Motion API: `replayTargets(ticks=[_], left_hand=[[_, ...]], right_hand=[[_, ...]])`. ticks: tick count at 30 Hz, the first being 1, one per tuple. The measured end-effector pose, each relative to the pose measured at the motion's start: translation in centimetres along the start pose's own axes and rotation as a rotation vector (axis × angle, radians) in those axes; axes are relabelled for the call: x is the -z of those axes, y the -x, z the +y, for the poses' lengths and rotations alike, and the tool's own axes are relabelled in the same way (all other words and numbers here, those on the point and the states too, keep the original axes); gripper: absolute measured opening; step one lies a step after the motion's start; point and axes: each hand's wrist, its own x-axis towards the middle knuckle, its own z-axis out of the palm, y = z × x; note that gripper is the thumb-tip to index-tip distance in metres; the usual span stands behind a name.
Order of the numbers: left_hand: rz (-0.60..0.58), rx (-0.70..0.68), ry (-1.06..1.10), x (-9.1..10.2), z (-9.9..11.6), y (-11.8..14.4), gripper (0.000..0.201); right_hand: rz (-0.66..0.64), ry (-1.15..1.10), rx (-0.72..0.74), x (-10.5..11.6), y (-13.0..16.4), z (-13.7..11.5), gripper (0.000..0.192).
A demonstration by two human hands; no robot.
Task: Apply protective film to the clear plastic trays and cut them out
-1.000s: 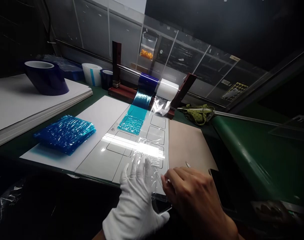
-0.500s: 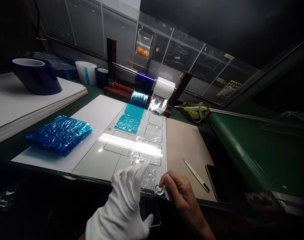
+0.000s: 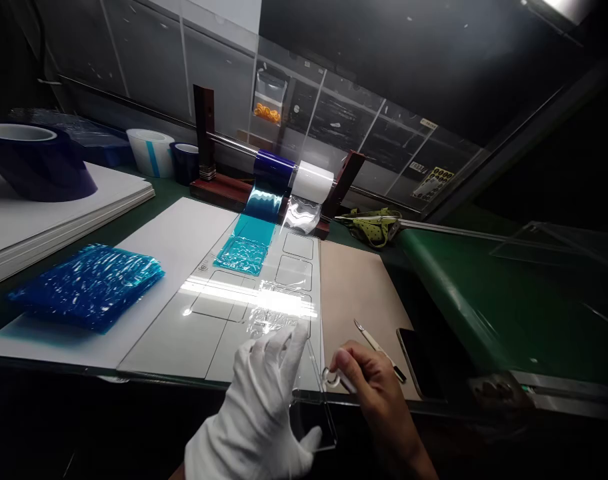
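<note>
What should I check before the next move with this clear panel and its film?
1. Gloved left hand grips the clear panel: ok.
2. Bare right hand pinches the film tab at the panel's corner: ok.
3. Film fully lifted off: cannot tell.
4. Knife lies apart from both hands on the brown mat: ok.
5. Phone overhangs the mat's edge: not ok.
</note>
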Motion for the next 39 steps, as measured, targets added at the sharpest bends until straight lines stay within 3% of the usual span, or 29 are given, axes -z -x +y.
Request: replayTargets(ticks=[3,6,9,13,15,17,19,21,23,27,29,31,33,35,37,39], left_hand=[[-0.243,0.019,-0.231,0.5,0.1,-0.9,0.087],[-0.367,0.036,-0.345,0.4,0.2,-1.5,0.076],[-0.253,0.012,-0.27,0.3,-0.1,-1.1,0.09],[-0.076,-0.044,0.071,-0.2,-0.8,0.8,0.11],[-0.059,-0.021,0.144,-0.8,-0.8,1.4,0.112],[-0.115,-0.01,0.09,-1.2,-0.6,1.2,0.113],[-0.211,-0.009,-0.005,-1.2,-0.4,0.4,0.114],[-0.286,-0.038,-0.03,-0.6,-0.5,-0.3,0.113],[-0.309,-0.071,0.019,0.2,-0.9,-0.7,0.112],[-0.449,-0.192,0.19,1.7,-1.9,-0.3,0.106],[-0.494,-0.224,0.237,2.1,-1.7,-0.1,0.105],[-0.447,-0.132,0.229,2.2,-1.1,-0.2,0.106],[-0.398,0.014,0.228,2.1,0.0,-0.7,0.107],[-0.404,0.069,0.271,1.9,1.3,-1.4,0.11],[-0.447,0.01,0.331,1.5,2.5,-1.9,0.105],[-0.472,-0.054,0.376,1.0,3.7,-2.1,0.087]], right_hand=[[0.159,0.529,0.221,-1.0,0.2,-0.4,0.036],[0.309,0.773,0.328,-2.4,0.4,-0.6,0.038],[0.297,0.529,0.242,-2.3,0.4,-0.4,0.037],[-0.038,-0.266,-0.113,-1.3,0.1,0.7,0.042],[-0.08,-0.447,-0.192,-1.2,0.1,1.2,0.045],[0.06,-0.298,-0.164,-1.5,0.4,1.3,0.043],[0.219,0.008,-0.06,-1.6,0.9,1.0,0.039],[0.26,0.202,0.018,-1.5,1.3,0.6,0.037],[0.185,0.203,0.008,-1.0,1.5,0.4,0.038],[-0.145,0.036,-0.079,0.6,1.3,0.6,0.04],[-0.24,-0.013,-0.09,0.9,1.3,0.8,0.039],[-0.106,0.035,-0.044,0.8,1.7,0.8,0.037],[0.17,0.122,0.061,0.4,2.4,0.7,0.033],[0.384,0.149,0.131,0.4,3.4,0.6,0.032],[0.448,0.1,0.12,1.0,4.6,0.4,0.034],[0.468,0.075,0.095,1.9,6.0,0.2,0.036]])
